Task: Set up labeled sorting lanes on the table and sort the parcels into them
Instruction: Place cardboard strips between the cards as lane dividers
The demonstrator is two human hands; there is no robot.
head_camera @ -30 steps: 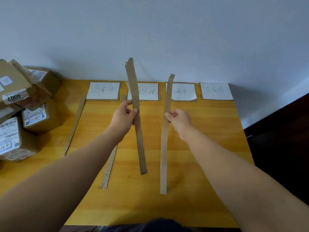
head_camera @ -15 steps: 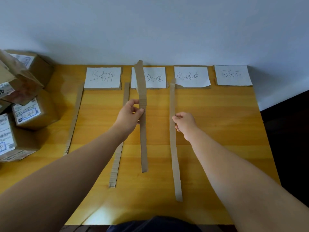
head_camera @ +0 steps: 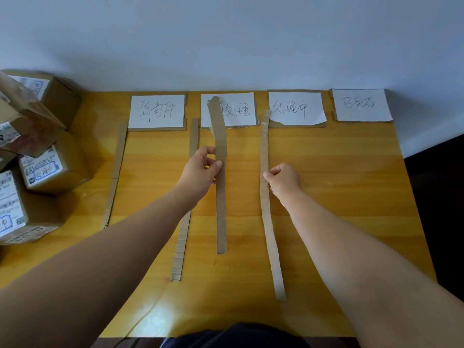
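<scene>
Left hand [head_camera: 200, 169]: pinching the held strip [head_camera: 221, 172] at mid-length, its far end lifted over the second label [head_camera: 238, 110]
Right hand [head_camera: 283, 178]: fingers curled against the laid strip [head_camera: 265, 187]; whether it truly grips, I cannot tell
Laid strip: flat on the table [head_camera: 351, 197]; between second and third labels
Handling: cardboard likely light, thin, bendy; hold mid-length to limit droop

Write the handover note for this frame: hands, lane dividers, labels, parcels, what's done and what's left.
Left hand: pinching a cardboard strip, its top overlapping the second label.
Right hand: closed on another strip, lined up between the second and third label.
Done: four paper labels along the table's far edge; two strips laid, one left of the first label, one right of it.
Left: set both held strips, the last before the fourth label. Parcels still stacked at left, unsorted.
</scene>
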